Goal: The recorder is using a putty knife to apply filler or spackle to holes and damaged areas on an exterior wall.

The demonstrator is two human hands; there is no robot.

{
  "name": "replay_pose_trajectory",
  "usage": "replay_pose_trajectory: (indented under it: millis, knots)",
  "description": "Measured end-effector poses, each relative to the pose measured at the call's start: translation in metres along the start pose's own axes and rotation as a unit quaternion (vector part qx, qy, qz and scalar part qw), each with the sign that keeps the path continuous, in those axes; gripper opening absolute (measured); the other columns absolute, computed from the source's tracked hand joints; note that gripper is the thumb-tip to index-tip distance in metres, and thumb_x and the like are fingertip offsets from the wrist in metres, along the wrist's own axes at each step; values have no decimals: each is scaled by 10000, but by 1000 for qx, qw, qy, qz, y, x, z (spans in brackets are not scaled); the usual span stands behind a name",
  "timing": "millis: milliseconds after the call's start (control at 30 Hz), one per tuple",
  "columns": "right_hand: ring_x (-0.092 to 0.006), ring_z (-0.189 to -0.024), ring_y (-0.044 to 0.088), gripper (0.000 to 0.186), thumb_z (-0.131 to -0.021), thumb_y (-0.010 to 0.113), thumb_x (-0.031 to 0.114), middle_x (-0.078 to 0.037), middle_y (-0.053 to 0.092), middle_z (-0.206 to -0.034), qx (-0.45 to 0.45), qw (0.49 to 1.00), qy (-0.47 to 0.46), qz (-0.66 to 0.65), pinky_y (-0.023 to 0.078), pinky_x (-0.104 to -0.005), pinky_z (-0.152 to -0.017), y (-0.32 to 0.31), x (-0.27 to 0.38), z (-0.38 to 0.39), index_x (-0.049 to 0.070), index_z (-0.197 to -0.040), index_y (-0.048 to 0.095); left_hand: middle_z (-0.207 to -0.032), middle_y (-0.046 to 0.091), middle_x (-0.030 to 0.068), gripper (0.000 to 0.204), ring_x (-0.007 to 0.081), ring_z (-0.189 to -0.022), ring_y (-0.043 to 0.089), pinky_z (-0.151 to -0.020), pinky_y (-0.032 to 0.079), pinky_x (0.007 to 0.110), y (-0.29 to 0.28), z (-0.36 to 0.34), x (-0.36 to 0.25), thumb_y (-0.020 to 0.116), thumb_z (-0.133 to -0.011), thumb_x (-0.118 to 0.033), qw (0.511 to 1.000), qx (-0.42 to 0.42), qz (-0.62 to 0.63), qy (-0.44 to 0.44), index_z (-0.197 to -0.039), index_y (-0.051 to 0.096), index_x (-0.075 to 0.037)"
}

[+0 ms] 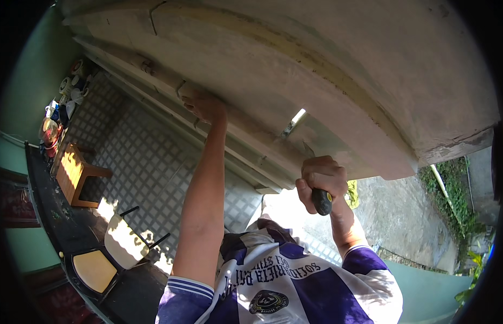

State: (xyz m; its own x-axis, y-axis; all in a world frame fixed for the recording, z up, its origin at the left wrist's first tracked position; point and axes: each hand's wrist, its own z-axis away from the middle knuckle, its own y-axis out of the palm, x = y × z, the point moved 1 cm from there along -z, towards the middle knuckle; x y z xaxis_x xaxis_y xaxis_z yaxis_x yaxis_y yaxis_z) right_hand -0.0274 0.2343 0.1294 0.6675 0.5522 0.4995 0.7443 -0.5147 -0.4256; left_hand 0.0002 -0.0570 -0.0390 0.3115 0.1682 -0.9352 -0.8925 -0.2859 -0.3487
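Observation:
My left hand (207,106) reaches forward to a stepped, plastered ledge (246,121), its fingers lying against the surface beside a small dark slot. Farther right, my right hand (323,175) is closed around a black-handled tool (322,202) with a yellow mark on the handle. A narrow, pointed bit of metal blade shows beyond the fist, close to the ledge; the rest of the blade is hidden, so its exact kind is unclear. Between my hands, a bright rectangular opening (298,116) pierces the plaster.
Tiled floor (138,135) lies far below on the left. Down there stand a wooden stool (73,175), a chair (122,240) and several containers (65,100) along the green wall (16,102). On the right, concrete ground (392,216) meets green plants (451,189).

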Motion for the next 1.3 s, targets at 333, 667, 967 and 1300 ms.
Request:
replay_pose_trajectory:
  millis: [333, 667, 967, 1300]
  knots:
    - [-203, -339, 402, 270, -646, 605, -66, -43, 352, -429, 23, 998, 18, 52, 291, -312, -350, 2, -11, 1, 81, -517, 418, -1313, 336, 267, 579, 412, -1156, 428, -893, 431, 486, -1, 3, 0, 306, -966, -359, 1000, -4, 11, 11, -1361, 198, 51]
    - [-202, -335, 389, 273, -655, 570, -56, -68, 370, -423, 10, 1000, 22, -14, 281, -296, -369, 6, 8, 6, 57, -498, 378, -1311, 351, 252, 578, 413, -1153, 435, -885, 428, 514, -2, 5, -3, 287, -968, -373, 1000, -23, 9, 9, -1371, 192, 30]
    - [-192, -339, 390, 271, -668, 538, -48, -50, 347, -414, 8, 1000, -11, -5, 293, -294, -351, 6, 5, 3, 74, -490, 374, -1333, 332, 240, 578, 397, -1180, 418, -876, 428, 540, -6, 10, -5, 282, -970, -374, 1000, 10, -8, 11, -1384, 174, 14]
    - [-187, -339, 407, 246, -642, 564, -65, -49, 376, -439, 32, 995, 57, 73, 319, -279, -366, 9, -27, 12, 65, -505, 406, -1353, 303, 251, 589, 398, -1187, 415, -899, 423, 519, -4, 8, -10, 269, -972, -385, 1000, 17, 12, -10, -1376, 183, 35]
